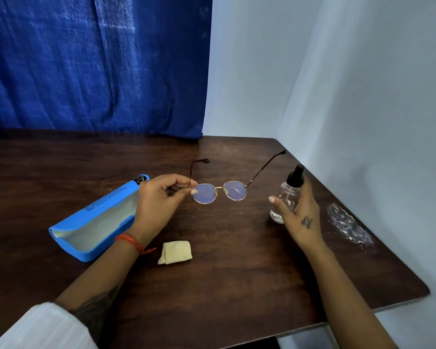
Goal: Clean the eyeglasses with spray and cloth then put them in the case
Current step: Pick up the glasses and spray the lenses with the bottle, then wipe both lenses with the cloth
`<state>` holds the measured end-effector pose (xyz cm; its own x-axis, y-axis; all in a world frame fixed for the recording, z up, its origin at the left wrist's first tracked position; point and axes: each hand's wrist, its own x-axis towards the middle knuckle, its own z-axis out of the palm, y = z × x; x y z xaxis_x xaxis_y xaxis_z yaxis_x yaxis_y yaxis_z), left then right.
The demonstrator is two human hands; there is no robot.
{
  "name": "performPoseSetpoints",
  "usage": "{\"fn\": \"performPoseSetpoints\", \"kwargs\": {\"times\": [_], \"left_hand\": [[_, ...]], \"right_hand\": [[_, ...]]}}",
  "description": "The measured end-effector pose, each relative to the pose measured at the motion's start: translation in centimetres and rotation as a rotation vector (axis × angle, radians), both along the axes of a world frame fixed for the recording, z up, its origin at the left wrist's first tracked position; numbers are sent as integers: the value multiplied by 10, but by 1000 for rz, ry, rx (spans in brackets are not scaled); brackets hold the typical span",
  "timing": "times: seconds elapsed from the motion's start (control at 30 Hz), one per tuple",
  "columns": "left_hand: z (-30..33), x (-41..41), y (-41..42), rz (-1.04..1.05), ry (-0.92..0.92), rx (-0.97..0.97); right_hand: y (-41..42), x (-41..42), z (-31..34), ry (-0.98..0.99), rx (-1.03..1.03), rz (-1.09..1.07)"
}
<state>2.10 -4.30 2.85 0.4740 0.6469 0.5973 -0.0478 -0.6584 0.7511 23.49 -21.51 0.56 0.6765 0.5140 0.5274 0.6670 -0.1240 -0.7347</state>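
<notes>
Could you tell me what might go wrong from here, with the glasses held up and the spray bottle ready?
1. The left hand pinches the glasses only at one corner of the frame, so its grip could slip or twist the hinge.
2. The right hand holds the spray bottle off to the side; mist could miss the lenses and wet the table or the open case.

dark wooden table (224, 285), blue curtain (96, 64), pale walls (337, 84).
</notes>
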Motion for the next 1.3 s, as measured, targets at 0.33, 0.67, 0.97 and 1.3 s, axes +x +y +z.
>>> {"fn": "performPoseSetpoints", "kwargs": {"times": [0.33, 0.67, 0.97, 1.3], "left_hand": [[-2, 0, 1, -5, 2, -54], [-5, 0, 7, -9, -11, -146], [-6, 2, 7, 3, 7, -156], [-3, 0, 3, 2, 28, -141]], "right_hand": [[-9, -63, 7, -404, 217, -92], [29, -119, -1, -573, -67, 570], [44, -127, -12, -561, -279, 774], [54, -90, 32, -395, 272, 222]]}}
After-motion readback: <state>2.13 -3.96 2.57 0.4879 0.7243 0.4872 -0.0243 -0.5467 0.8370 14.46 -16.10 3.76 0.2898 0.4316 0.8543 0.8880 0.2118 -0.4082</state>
